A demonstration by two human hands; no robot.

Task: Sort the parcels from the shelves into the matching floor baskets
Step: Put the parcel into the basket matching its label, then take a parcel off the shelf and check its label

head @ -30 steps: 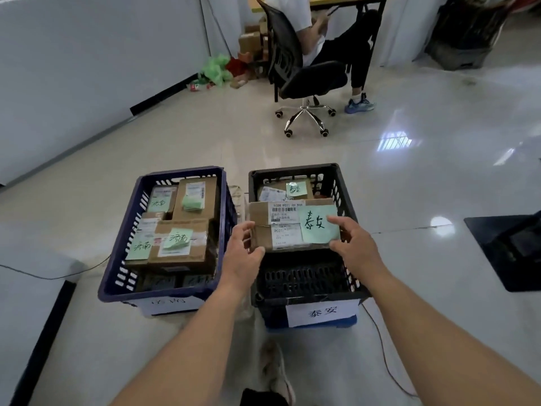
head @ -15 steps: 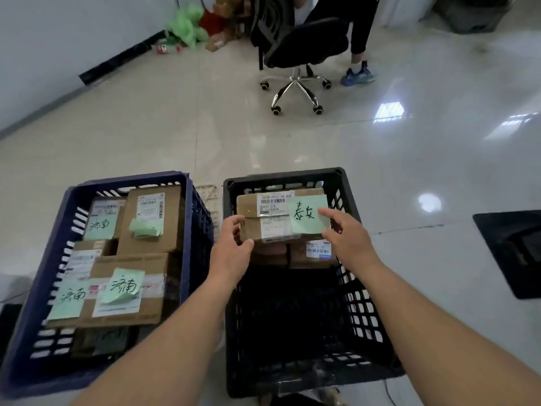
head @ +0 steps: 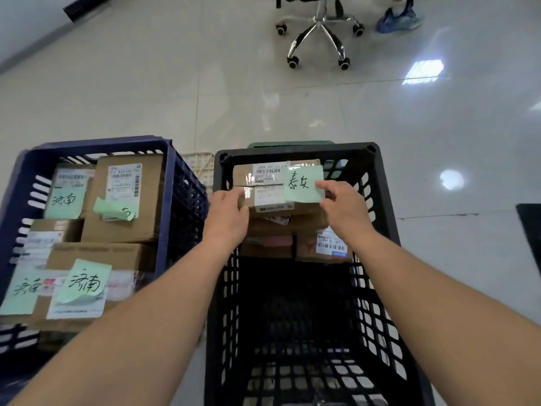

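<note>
Parcel (head: 263,186) (green-noted) gripped by both hands over black basket (head: 383,177).

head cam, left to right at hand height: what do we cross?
In order: blue basket → pale lattice crate → left hand → held parcel → right hand → dark mat at the right edge. I left out the black basket because it spans both hands.

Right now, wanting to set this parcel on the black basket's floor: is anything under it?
Yes. Other boxes lie stacked right under the parcel at the basket's far end; the near floor shows bare mesh.
</note>
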